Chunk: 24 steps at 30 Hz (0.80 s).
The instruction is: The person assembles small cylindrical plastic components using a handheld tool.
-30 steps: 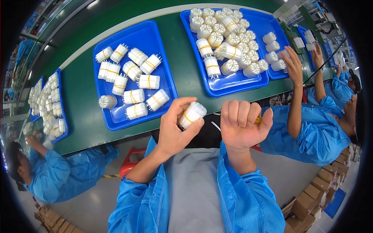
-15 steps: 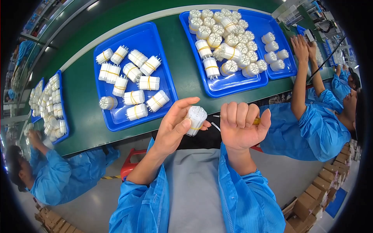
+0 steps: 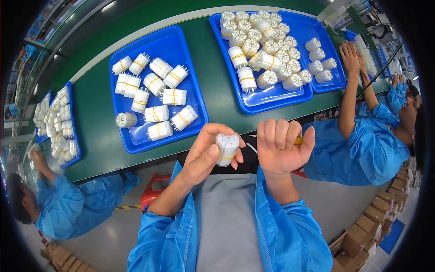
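Observation:
My left hand (image 3: 209, 153) grips a white ribbed cylinder (image 3: 227, 148) bound with a yellow band, held upright in front of my chest. My right hand (image 3: 282, 148) is closed in a fist around a yellow-handled tool (image 3: 297, 141), whose thin metal tip points toward the cylinder. Just beyond my hands, on the green conveyor belt (image 3: 99, 136), a blue tray (image 3: 157, 89) holds several more white cylinders lying on their sides. A second blue tray (image 3: 258, 97) to the right is piled with the same parts.
A third blue tray (image 3: 332, 77) sits at the far right, where another person's hands (image 3: 351, 55) reach. At the left, a person in a blue coat (image 3: 68, 206) works by another blue tray (image 3: 56, 124). Cardboard boxes (image 3: 369, 229) stand on the floor at lower right.
My left hand has turned the white cylinder from a tilted position to upright and shifted it slightly right, closer to my right fist. The right hand has hardly moved.

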### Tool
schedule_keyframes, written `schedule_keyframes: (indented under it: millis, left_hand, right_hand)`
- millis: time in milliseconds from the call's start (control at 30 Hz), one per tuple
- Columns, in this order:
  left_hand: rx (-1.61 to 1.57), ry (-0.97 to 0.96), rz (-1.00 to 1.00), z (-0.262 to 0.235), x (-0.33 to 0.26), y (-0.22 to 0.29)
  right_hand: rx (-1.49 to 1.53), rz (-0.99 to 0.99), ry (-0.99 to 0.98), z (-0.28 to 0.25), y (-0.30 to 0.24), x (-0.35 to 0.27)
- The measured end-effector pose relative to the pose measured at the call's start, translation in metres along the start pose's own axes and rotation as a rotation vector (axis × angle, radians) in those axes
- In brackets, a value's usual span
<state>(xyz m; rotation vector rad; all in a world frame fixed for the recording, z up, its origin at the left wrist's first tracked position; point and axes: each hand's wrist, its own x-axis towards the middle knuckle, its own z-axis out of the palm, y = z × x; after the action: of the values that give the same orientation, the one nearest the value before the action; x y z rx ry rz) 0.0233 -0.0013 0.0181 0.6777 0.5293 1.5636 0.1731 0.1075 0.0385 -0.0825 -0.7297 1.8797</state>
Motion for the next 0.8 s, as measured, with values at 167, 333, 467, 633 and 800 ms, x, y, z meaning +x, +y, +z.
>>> schedule_keyframes:
  millis: [167,333,467,633,800]
  left_hand:
    - [0.113,-0.012,-0.001,-0.004,0.000,-0.001]
    - [0.031,-0.002,-0.016,-0.007,0.000,-0.001]
    - [-0.002,0.013,-0.035,-0.007,-0.001,-0.002]
    - [0.106,0.039,-0.024,-0.003,-0.003,0.003]
    - [0.582,0.186,-0.017,-0.002,-0.005,0.009]
  right_hand:
    - [-0.006,0.005,0.015,-0.001,0.000,0.000]
    - [-0.011,0.018,0.024,-0.002,0.000,0.000]
    - [-0.089,0.095,-0.032,-0.005,-0.002,0.004]
    - [-0.397,0.325,-0.033,-0.002,-0.005,0.003]
    - [-0.894,0.474,-0.250,0.009,-0.013,0.004]
